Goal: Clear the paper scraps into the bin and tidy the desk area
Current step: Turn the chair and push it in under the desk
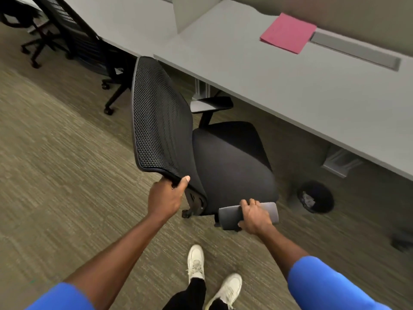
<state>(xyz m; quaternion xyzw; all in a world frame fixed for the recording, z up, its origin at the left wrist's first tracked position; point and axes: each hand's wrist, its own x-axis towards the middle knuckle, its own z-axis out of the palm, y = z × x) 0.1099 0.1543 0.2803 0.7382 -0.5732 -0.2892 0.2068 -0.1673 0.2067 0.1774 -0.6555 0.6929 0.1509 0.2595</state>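
A black mesh-backed office chair (228, 157) stands on the carpet in front of the grey desk (290, 86), its seat facing the desk. My left hand (166, 198) grips the lower corner of the chair's backrest. My right hand (254, 217) is closed over the chair's near grey armrest (230, 217). A round black bin (316, 198) with crumpled paper inside sits on the floor under the desk edge, right of the chair. A pink folder (289, 33) lies flat on the desk near the back partition.
A second black chair (73, 34) stands at the neighbouring desk, upper left. Metal desk legs (342, 162) rise behind the bin. My white shoes (196, 262) are on the carpet just behind the chair. A dark object (402, 241) lies at the right edge.
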